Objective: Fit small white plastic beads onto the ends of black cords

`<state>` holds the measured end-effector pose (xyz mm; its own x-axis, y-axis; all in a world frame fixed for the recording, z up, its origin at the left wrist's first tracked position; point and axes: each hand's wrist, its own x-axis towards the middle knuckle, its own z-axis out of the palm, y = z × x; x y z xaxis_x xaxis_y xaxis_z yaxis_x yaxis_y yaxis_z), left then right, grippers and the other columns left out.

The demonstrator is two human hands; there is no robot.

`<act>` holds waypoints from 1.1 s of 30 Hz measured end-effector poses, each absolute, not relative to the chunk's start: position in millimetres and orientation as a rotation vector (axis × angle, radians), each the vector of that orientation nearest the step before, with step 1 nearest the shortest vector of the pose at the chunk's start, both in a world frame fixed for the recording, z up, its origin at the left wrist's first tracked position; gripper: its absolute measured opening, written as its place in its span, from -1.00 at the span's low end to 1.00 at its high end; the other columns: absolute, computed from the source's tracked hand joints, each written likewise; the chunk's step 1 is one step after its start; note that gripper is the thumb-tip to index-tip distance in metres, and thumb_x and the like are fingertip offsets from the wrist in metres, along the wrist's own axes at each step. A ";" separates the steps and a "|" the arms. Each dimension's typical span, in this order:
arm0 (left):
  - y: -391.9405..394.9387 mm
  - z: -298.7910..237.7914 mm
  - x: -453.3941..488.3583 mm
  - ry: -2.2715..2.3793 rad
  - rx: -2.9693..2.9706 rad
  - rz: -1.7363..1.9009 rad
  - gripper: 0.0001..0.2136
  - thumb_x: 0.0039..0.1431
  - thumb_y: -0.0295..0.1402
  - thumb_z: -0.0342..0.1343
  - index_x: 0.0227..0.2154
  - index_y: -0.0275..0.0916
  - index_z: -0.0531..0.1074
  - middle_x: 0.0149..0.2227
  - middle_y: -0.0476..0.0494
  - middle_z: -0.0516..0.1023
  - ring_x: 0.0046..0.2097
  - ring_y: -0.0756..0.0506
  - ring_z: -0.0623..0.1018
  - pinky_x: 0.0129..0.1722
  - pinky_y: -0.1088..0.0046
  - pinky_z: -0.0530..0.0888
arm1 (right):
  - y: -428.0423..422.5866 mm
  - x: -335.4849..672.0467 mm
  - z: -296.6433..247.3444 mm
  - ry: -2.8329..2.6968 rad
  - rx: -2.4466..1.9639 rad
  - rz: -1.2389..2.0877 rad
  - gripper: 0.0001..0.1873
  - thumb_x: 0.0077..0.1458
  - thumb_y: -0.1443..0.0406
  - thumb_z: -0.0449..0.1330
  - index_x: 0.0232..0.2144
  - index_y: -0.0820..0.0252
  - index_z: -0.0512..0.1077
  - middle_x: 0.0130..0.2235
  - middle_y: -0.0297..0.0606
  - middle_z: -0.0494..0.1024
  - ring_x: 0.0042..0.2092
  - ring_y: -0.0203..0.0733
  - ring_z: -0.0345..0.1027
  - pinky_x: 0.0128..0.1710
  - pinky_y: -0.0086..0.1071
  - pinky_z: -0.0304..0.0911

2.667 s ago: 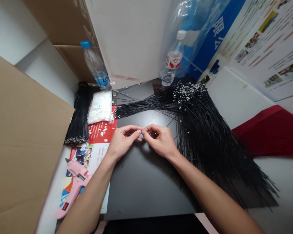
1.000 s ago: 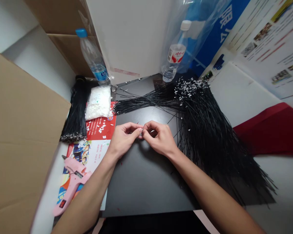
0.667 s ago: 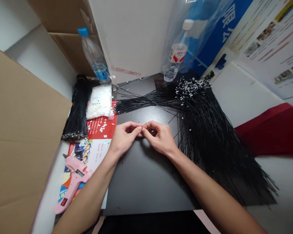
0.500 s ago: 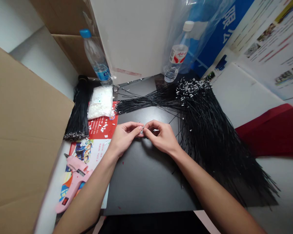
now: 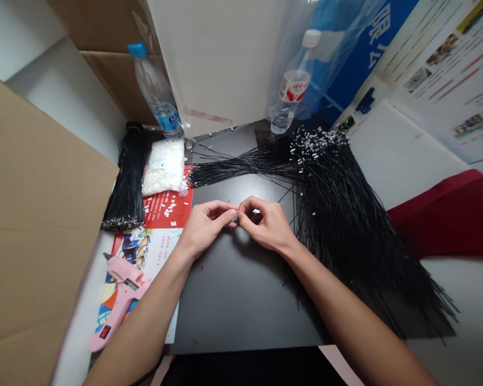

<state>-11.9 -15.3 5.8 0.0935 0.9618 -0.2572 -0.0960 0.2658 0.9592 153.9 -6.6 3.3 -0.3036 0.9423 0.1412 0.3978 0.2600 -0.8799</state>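
My left hand (image 5: 207, 228) and my right hand (image 5: 265, 225) meet above a black board (image 5: 241, 305). Their fingertips pinch a tiny pale piece (image 5: 236, 214), mostly hidden, and I cannot tell whether a wire runs through it. Right of my right hand lies a large fan of thin black wires (image 5: 346, 230), with small white tags (image 5: 314, 143) clustered at its far end. A smaller black wire bundle (image 5: 131, 185) lies beyond my left hand, next to a plastic bag of white pieces (image 5: 163, 167). Loose white bits lie on a red leaflet (image 5: 169, 214).
A pink hot glue gun (image 5: 121, 297) rests on a printed sheet (image 5: 145, 257) under my left forearm. A cardboard sheet (image 5: 36, 214) fills the left side. Water bottles (image 5: 155, 88) (image 5: 292, 86) stand at the back, and red cloth (image 5: 446, 214) lies at the right.
My fingertips stay pinched together, with the fingers shifting slightly around the small piece. The view has moved a little, and the objects on the table have not visibly moved.
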 end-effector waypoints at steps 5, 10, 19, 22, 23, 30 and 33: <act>-15.7 -2.4 -8.6 1.200 0.956 1.040 -0.73 -0.10 -0.21 0.40 -0.38 -0.30 0.62 -0.36 -0.13 0.68 -0.37 -0.04 0.61 -0.26 0.41 0.59 | -5.6 152.1 2.2 -1.830 -1.257 0.983 -0.90 0.06 0.34 0.14 -0.45 0.24 0.43 -0.48 -0.36 0.49 -0.51 -0.41 0.29 -0.47 -0.55 0.21; -15.9 -6.9 -3.2 1.252 0.917 1.112 -0.71 -0.14 -0.21 0.42 -0.40 -0.31 0.61 -0.38 -0.14 0.67 -0.37 -0.05 0.61 -0.25 0.40 0.58 | -6.1 149.0 -1.0 -1.830 -1.313 0.941 -0.91 0.04 0.36 0.14 -0.44 0.23 0.44 -0.47 -0.34 0.53 -0.47 -0.37 0.36 -0.43 -0.53 0.22; -14.4 -3.0 -7.0 1.284 1.028 1.044 -0.78 -0.07 -0.26 0.36 -0.40 -0.31 0.61 -0.39 -0.14 0.67 -0.36 -0.07 0.61 -0.25 0.39 0.57 | -5.4 148.9 -4.1 -1.823 -1.317 0.992 -0.91 0.04 0.35 0.14 -0.44 0.24 0.44 -0.48 -0.35 0.52 -0.51 -0.39 0.32 -0.48 -0.53 0.18; -13.7 0.9 -10.2 1.282 1.072 0.992 -0.81 -0.04 -0.28 0.34 -0.40 -0.31 0.61 -0.39 -0.14 0.67 -0.35 -0.07 0.61 -0.25 0.40 0.56 | -2.8 149.8 -3.9 -1.839 -1.308 1.018 -0.92 0.01 0.35 0.15 -0.49 0.24 0.42 -0.54 -0.39 0.46 -0.55 -0.41 0.26 -0.51 -0.54 0.15; -13.4 2.0 -11.3 1.276 1.082 0.973 -0.81 -0.03 -0.29 0.33 -0.39 -0.31 0.61 -0.38 -0.14 0.67 -0.35 -0.07 0.61 -0.25 0.40 0.56 | -2.0 150.2 -3.7 -1.843 -1.300 1.024 -0.92 0.00 0.36 0.15 -0.50 0.24 0.41 -0.55 -0.40 0.45 -0.55 -0.42 0.26 -0.51 -0.54 0.14; -11.3 1.8 -17.5 1.237 1.086 0.929 -0.81 -0.01 -0.29 0.33 -0.37 -0.30 0.59 -0.39 -0.11 0.64 -0.38 -0.04 0.59 -0.26 0.40 0.54 | 0.5 157.6 -3.2 -1.927 -1.166 1.016 -0.92 0.03 0.36 0.15 -0.43 0.25 0.45 -0.52 -0.39 0.47 -0.54 -0.43 0.21 -0.51 -0.55 0.12; -10.9 0.4 -18.0 1.212 1.079 0.935 -0.82 -0.01 -0.29 0.33 -0.39 -0.30 0.58 -0.37 -0.12 0.63 -0.36 -0.05 0.60 -0.25 0.37 0.56 | 1.7 161.4 -4.3 -1.975 -1.139 1.019 -0.87 0.06 0.36 0.13 -0.39 0.25 0.48 -0.52 -0.39 0.47 -0.55 -0.44 0.16 -0.53 -0.54 0.07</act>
<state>-18.0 -10.9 0.4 0.1329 0.9604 -0.2449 0.0069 0.2462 0.9692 161.4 1.7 -4.3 -0.4253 0.8942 0.1399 0.4042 0.3259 -0.8546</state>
